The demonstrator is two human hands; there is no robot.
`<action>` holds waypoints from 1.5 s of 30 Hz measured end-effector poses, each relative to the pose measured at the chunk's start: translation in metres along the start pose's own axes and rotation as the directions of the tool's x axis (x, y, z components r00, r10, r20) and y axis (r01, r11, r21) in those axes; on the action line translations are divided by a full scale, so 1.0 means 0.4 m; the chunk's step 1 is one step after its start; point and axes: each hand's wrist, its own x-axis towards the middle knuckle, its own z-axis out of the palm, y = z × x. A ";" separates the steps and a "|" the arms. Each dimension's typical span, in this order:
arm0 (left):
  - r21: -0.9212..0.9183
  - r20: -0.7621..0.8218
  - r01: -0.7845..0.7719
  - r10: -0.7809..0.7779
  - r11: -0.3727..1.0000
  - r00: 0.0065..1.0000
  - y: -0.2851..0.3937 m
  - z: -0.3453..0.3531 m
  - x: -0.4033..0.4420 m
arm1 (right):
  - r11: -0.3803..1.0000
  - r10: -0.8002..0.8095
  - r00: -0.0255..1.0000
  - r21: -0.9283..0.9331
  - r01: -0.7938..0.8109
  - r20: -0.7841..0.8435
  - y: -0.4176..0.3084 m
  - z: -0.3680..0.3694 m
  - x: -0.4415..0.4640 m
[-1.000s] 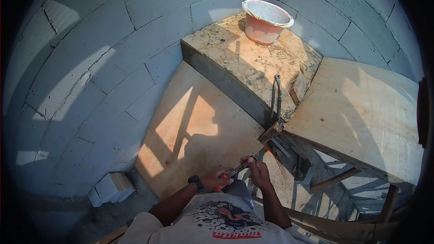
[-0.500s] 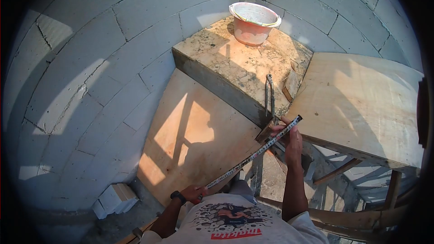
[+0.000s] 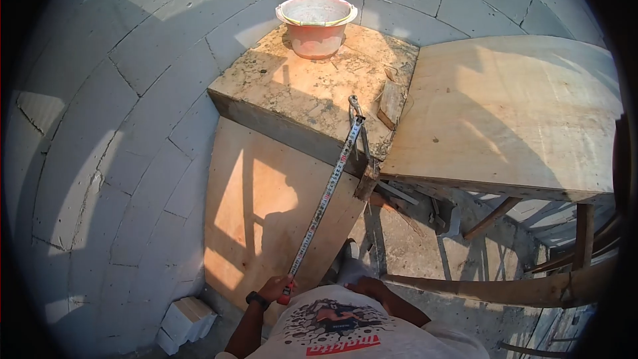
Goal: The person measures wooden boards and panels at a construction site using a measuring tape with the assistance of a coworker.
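My left hand (image 3: 271, 290), with a dark watch at the wrist, is closed round the red case of a tape measure (image 3: 321, 207). Its blade sticks out up and to the right, the tip crossing in front of pincers (image 3: 363, 143) on the platform edge. My right hand (image 3: 367, 287) is low at my waist, against the hem of my shirt; its fingers are mostly hidden. A leaning plywood panel (image 3: 266, 153) lies behind the blade.
A reddish bucket (image 3: 317, 38) stands on the stained wooden platform (image 3: 266, 83), with a wood offcut (image 3: 391, 103) near its right edge. A plywood sheet (image 3: 505, 113) extends right. Pale blocks (image 3: 186, 322) sit lower left. A timber rail (image 3: 478, 287) crosses at right.
My right hand has let go of the tape's far end and dropped to my waist. The blade has swung up and left, now free at its tip. The view has shifted right.
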 end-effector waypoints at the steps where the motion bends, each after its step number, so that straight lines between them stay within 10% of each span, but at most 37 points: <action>1: -0.017 0.015 0.004 -0.004 1.000 1.000 0.025 0.003 0.008 | 0.998 -0.056 0.997 -0.040 0.054 -0.059 0.028 0.040 0.055; 13: -0.019 -0.024 0.035 -0.035 0.999 0.999 0.073 0.061 0.050 | 0.856 -0.350 0.920 -0.460 0.235 -0.180 -0.016 -0.074 -0.099; 22: -0.015 0.010 0.004 -0.004 1.000 1.000 0.096 0.096 0.037 | 0.767 -0.474 0.622 0.054 0.639 -0.624 -0.021 -0.129 -0.143; 29: 0.041 0.049 -0.032 0.030 0.999 0.998 0.142 0.131 0.083 | 0.472 -0.520 0.546 0.312 0.825 -0.657 -0.221 -0.236 -0.377; 35: -0.130 0.205 -0.002 0.029 0.992 0.978 0.301 0.184 0.026 | 0.565 -0.337 0.424 0.180 0.805 -0.841 -0.287 -0.276 -0.411; 42: -0.223 0.333 0.027 0.050 0.975 0.942 0.377 0.217 0.015 | 0.751 -0.232 0.547 0.210 0.626 -0.804 -0.277 -0.374 -0.472; 45: -0.225 0.386 0.012 0.078 0.974 0.919 0.418 0.246 0.020 | 0.763 -0.180 0.368 0.106 0.637 -0.912 -0.261 -0.448 -0.485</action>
